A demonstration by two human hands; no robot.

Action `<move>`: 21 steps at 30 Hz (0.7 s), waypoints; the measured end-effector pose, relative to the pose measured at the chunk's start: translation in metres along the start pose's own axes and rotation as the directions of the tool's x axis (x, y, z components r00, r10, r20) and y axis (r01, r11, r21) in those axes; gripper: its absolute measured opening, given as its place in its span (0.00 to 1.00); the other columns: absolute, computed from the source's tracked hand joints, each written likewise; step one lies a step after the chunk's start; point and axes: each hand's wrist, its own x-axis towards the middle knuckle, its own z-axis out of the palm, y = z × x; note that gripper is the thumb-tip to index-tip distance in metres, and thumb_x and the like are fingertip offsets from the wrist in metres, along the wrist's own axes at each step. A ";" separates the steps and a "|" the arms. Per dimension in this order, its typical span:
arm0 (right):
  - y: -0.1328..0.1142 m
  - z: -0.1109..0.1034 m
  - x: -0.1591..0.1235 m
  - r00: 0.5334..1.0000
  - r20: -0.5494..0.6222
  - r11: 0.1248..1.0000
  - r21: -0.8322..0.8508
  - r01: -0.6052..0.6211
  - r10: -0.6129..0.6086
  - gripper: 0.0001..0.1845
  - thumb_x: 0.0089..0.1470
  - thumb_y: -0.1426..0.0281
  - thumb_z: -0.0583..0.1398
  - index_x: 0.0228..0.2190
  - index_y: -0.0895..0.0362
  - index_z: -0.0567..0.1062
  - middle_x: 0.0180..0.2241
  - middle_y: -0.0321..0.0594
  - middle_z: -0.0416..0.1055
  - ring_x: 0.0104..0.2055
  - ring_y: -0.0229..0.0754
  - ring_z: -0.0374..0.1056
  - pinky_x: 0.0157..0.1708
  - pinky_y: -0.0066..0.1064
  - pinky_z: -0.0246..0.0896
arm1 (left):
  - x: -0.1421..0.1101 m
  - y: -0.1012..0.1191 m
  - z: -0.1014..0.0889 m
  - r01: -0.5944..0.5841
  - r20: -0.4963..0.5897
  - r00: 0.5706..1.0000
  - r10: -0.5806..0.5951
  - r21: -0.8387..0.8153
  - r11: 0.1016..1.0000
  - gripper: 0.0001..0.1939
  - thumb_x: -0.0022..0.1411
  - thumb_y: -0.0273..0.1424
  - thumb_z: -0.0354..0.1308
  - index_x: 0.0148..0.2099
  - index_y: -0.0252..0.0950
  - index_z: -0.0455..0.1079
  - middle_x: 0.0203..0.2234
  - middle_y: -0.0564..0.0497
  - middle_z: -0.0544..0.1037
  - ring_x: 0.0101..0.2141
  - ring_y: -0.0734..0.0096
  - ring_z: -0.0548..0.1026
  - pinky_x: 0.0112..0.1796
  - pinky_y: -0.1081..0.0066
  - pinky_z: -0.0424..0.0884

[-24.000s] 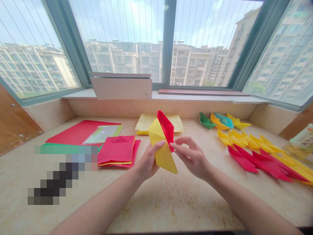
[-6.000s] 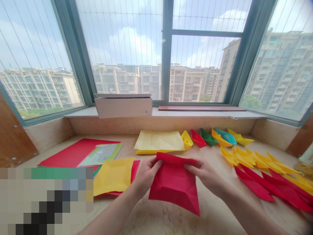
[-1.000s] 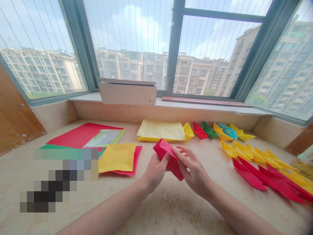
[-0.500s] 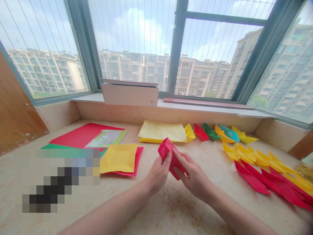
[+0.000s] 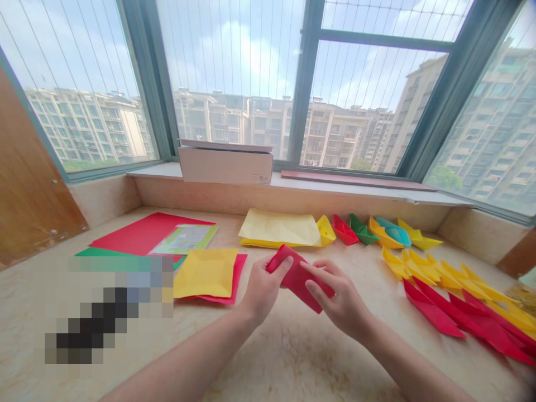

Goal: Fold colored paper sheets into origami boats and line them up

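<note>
Between my two hands is a folded red paper point(image 5: 302, 282), held a little above the stone counter and slanting down to the right. My left hand point(image 5: 268, 282) pinches its upper left end, thumb on top. At its right side my right hand point(image 5: 335, 290) grips the paper, with thumb and index finger on the upper face; the other fingers are partly hidden. Left of my hands lies a stack of yellow square paper point(image 5: 205, 273) with red paper point(image 5: 239, 273) beneath it. To the right, red folded paper boats point(image 5: 431, 310) lie in a row.
Yellow boats point(image 5: 431, 265) line up behind the red ones. Boats in several colours, including a green boat point(image 5: 362, 229), stand along the back beside pale yellow sheets point(image 5: 278, 228). Large red sheets point(image 5: 138, 231) lie at left. A white box point(image 5: 226, 164) sits on the sill.
The red paper has turned from a narrow upright piece to a flatter, wider rectangle facing me. Both hands have moved slightly, still gripping it, and the view has shifted a little.
</note>
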 end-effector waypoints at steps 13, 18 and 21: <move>0.009 -0.021 0.011 0.968 -0.189 0.983 0.105 -0.149 0.166 0.21 0.56 0.64 0.63 0.51 0.53 0.75 0.40 0.43 0.75 0.40 0.46 0.72 0.39 0.37 0.71 | 0.011 -0.005 -0.011 -0.054 0.171 0.985 0.032 0.126 0.991 0.17 0.62 0.44 0.58 0.40 0.32 0.70 0.29 0.46 0.80 0.26 0.65 0.80 0.23 0.74 0.74; 0.010 -0.026 0.016 0.881 -0.235 0.886 0.335 -0.322 0.409 0.34 0.52 0.59 0.66 0.58 0.55 0.68 0.38 0.42 0.76 0.37 0.46 0.74 0.33 0.35 0.72 | 0.008 -0.003 -0.010 -0.006 0.307 0.950 -0.050 0.178 0.984 0.20 0.63 0.45 0.56 0.38 0.30 0.72 0.28 0.43 0.80 0.28 0.61 0.81 0.22 0.74 0.73; 0.010 -0.030 0.018 0.880 -0.162 0.832 0.436 -0.342 0.446 0.38 0.50 0.59 0.67 0.60 0.55 0.65 0.37 0.42 0.77 0.36 0.46 0.75 0.31 0.33 0.72 | 0.009 -0.004 -0.011 0.050 0.364 0.925 -0.111 0.172 0.984 0.17 0.61 0.42 0.58 0.44 0.32 0.71 0.35 0.42 0.80 0.29 0.62 0.81 0.21 0.74 0.72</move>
